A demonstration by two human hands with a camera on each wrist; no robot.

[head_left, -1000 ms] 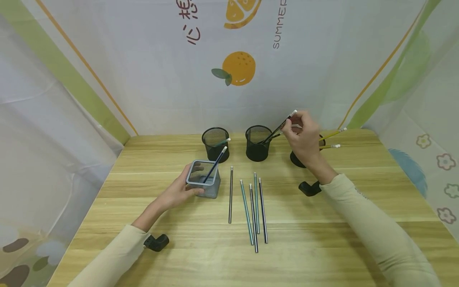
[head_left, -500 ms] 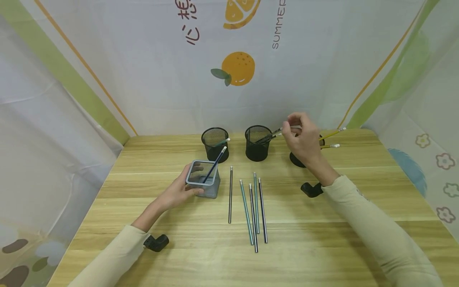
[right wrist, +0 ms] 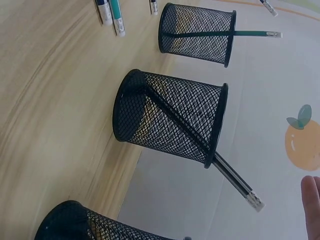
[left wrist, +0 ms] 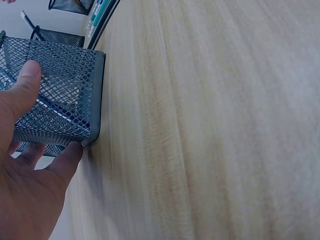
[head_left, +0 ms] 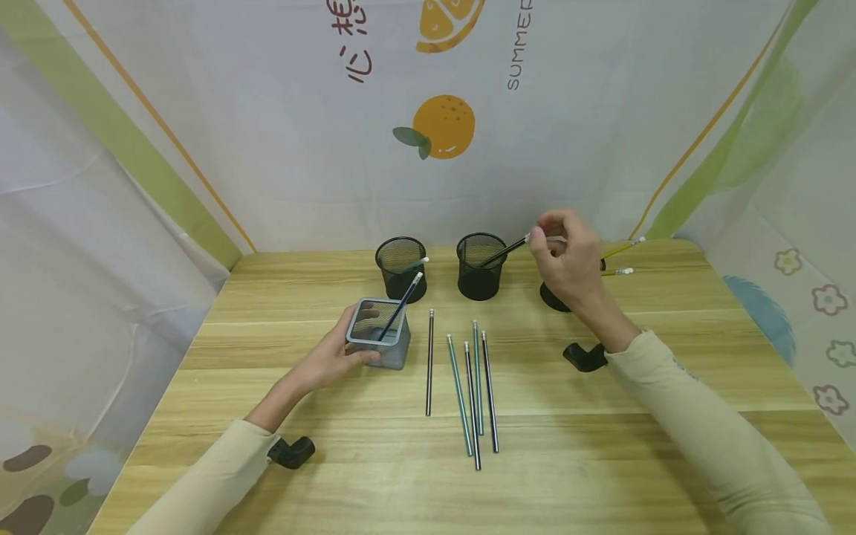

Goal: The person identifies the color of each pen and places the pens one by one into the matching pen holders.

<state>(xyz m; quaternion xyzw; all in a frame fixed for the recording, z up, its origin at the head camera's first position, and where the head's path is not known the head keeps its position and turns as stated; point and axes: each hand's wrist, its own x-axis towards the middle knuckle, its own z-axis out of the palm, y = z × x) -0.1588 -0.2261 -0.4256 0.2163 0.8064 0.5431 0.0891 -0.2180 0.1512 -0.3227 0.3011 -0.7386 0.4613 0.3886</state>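
My left hand [head_left: 331, 362] grips a grey square mesh pen holder [head_left: 396, 357], with one dark blue pencil [head_left: 404, 301] leaning inside. In the left wrist view the thumb and fingers lie round the mesh sides. My right hand [head_left: 571, 260] hovers right of the middle round black mesh cup [head_left: 478, 284] with loosely bent fingers, holding nothing. Black pencils [right wrist: 234, 179] lean together out of that cup; in the right wrist view, the fingertips [right wrist: 311, 202] are apart from them. The right hand partly hides the right-hand black cup [head_left: 553, 299], which holds yellow pencils [head_left: 618, 272].
The left black cup [head_left: 404, 288] holds a teal pencil [head_left: 417, 264]. A black pencil [head_left: 430, 364] and several teal and dark blue pencils, one of them a teal pencil [head_left: 458, 390], lie mid-table. A printed curtain [head_left: 301, 163] hangs behind the wooden table [head_left: 568, 453].
My right hand has let go of a black pencil, which dropped into the middle cup beside another, and has drawn slightly to the right. My left hand and the square holder stay put.
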